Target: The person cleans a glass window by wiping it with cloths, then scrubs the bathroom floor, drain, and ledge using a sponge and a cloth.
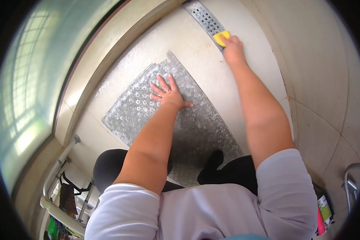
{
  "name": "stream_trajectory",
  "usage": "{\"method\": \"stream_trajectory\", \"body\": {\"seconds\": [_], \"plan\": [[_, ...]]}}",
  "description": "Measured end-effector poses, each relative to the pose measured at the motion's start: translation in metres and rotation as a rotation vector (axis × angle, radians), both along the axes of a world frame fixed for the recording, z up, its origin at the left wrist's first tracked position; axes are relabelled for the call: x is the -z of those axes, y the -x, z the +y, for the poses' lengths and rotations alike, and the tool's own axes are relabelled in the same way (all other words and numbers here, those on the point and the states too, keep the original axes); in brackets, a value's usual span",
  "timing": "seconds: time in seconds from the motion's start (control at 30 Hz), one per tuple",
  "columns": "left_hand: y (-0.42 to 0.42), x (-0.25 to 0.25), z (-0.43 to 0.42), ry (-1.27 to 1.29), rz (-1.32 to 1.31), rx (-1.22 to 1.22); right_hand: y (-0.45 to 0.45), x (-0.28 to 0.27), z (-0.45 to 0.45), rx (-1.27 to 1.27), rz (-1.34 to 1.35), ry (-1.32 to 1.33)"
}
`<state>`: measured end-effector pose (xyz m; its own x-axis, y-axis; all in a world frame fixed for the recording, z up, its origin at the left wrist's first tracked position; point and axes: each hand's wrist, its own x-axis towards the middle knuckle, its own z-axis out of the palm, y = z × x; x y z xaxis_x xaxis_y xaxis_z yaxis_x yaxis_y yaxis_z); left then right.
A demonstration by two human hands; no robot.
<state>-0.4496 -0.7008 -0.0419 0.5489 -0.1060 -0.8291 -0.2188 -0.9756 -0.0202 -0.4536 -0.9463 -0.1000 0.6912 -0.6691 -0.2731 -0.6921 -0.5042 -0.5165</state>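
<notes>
One yellow sponge (pixel 219 37), pinched in right hand (pixel 234 49), against drain grate (pixel 206 19); left hand (pixel 172 97), fingers (pixel 163 82) splayed, on grey mat (pixel 200 120).

Single head-worn view, looking forward and steeply down past the shirt (pixel 208 208) onto the floor (pixel 188 42), wide and bowed with dark rounded corners; shirt nearest at bottom edge, left hand (pixel 170 97) about mid-view, right hand (pixel 233 49) farther out, drain grate (pixel 205 17) near top edge.
</notes>
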Motion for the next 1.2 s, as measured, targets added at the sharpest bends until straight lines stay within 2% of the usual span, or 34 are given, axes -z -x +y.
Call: {"method": "stream_trajectory", "body": {"seconds": [0.03,0.13,0.17,0.27,0.37,0.47,0.57,0.67,0.7,0.73,0.77,0.8,0.83,0.93,1.0,1.1,1.17,1.2], "plan": [[-0.001,0.000,0.000,0.008,-0.001,0.000,0.012,-0.011,-0.014,-0.237,0.027,0.191],[0.000,0.001,0.002,0.020,0.001,-0.009,0.013,-0.018,-0.038,-0.035,-0.121,0.334],[0.000,0.000,0.002,0.020,0.000,-0.012,0.009,-0.017,-0.041,0.062,-0.103,0.257],[-0.001,0.001,0.000,0.010,-0.001,-0.004,-0.001,-0.016,-0.024,-0.160,0.119,0.250],[0.002,0.005,0.001,-0.013,-0.003,0.009,0.016,0.006,-0.001,-0.422,0.051,0.174],[-0.003,-0.004,-0.006,-0.034,0.018,0.021,0.045,-0.019,0.008,-0.771,0.160,-0.010],[-0.001,-0.002,-0.003,-0.042,0.002,0.024,0.032,-0.011,-0.022,-0.718,0.210,0.058],[0.001,0.000,-0.003,-0.031,-0.003,0.016,0.000,-0.022,-0.003,-0.268,-0.133,-0.002],[0.000,0.001,-0.002,-0.031,-0.001,0.011,-0.006,-0.016,0.011,-0.337,0.066,0.102],[-0.001,0.000,-0.001,-0.034,0.000,0.013,-0.005,0.007,0.028,-0.260,0.043,0.008],[-0.001,0.000,-0.001,-0.035,0.004,0.015,-0.002,0.003,0.046,-0.290,0.057,-0.091],[-0.001,-0.001,-0.002,-0.032,0.008,0.017,0.001,-0.002,0.064,-0.314,0.073,-0.191],[-0.002,-0.001,-0.003,-0.018,0.008,0.019,0.011,-0.032,0.084,-0.446,0.123,-0.298],[-0.002,-0.002,0.001,-0.004,0.005,0.019,0.043,-0.042,0.059,-0.704,0.110,-0.058],[0.000,-0.002,-0.002,-0.011,-0.006,0.012,0.044,0.006,0.016,-0.204,0.020,-0.005],[-0.001,-0.001,-0.004,-0.046,0.022,0.021,0.015,0.004,0.008,-0.284,-0.039,0.312],[-0.003,-0.003,-0.004,-0.041,0.020,0.012,-0.003,-0.008,0.060,-0.203,0.176,-0.092],[-0.003,-0.002,-0.003,-0.034,0.017,0.014,0.001,-0.016,0.089,-0.333,0.115,-0.142]]}}
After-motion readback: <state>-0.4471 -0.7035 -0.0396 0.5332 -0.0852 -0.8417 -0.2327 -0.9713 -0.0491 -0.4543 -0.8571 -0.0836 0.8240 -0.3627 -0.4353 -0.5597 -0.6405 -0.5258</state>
